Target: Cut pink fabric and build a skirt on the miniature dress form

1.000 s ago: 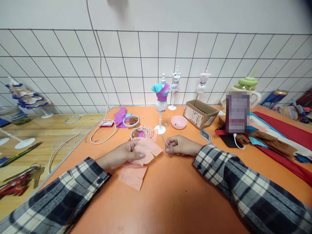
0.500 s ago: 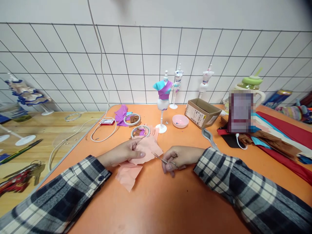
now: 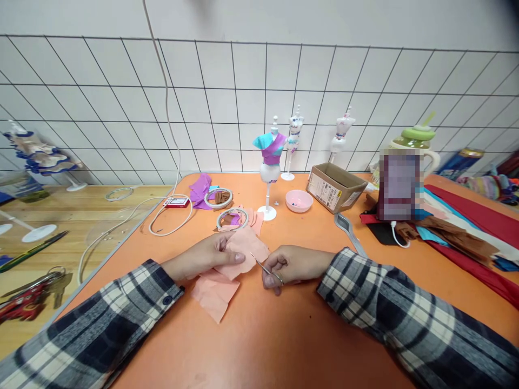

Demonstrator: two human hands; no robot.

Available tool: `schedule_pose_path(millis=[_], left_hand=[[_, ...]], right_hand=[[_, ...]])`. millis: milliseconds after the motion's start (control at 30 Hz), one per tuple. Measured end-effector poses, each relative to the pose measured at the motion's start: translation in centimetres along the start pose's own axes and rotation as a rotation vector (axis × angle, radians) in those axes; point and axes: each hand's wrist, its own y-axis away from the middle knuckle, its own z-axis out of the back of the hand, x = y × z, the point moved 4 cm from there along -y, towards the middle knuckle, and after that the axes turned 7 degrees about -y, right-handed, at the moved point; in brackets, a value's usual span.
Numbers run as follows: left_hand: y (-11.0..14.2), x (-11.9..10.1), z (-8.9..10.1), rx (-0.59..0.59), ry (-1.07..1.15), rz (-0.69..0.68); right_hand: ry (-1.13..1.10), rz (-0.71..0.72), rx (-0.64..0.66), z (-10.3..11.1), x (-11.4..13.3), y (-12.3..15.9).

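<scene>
Between thumb and fingers, my left hand (image 3: 217, 253) pinches a peach-pink sheet (image 3: 247, 247) that looks like crepe paper. Small scissors (image 3: 265, 268) sit in my right hand (image 3: 286, 266), their blades at the right part of the sheet. Below my left hand another peach piece (image 3: 217, 297) lies on the orange table (image 3: 259, 346). Behind the held sheet are more peach paper (image 3: 254, 220) and a tape roll (image 3: 232, 218) with brown and purple scraps inside it. A small white dress form (image 3: 270, 167) wrapped in turquoise and purple stands further back.
A pink bowl (image 3: 299, 200) and a cardboard box (image 3: 336, 186) stand right of the dress form. A phone (image 3: 399, 183) leans at the right, by coloured paper strips (image 3: 454, 232). A white cable (image 3: 168, 233) loops at the left, near keys (image 3: 32, 297).
My right hand and the scissors have shifted slightly left, and the blades reach further over the peach sheet. My left hand keeps its pinch.
</scene>
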Motion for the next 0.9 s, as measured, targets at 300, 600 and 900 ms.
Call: schedule_pose_path(millis=[300,600,900], left_hand=[[-0.10,0.19,-0.05,-0.161,-0.097,-0.015],[0.06,0.22,-0.47,-0.203,-0.008,0.017],[-0.07,0.42,-0.57,-0.155,-0.042,0.019]], right_hand=[[0.149,0.033,-0.117,0.12,-0.31,-0.52],[0.114,0.020,-0.076,0.12,0.04,-0.26],[0.081,0.010,-0.076,0.03,0.14,-0.24]])
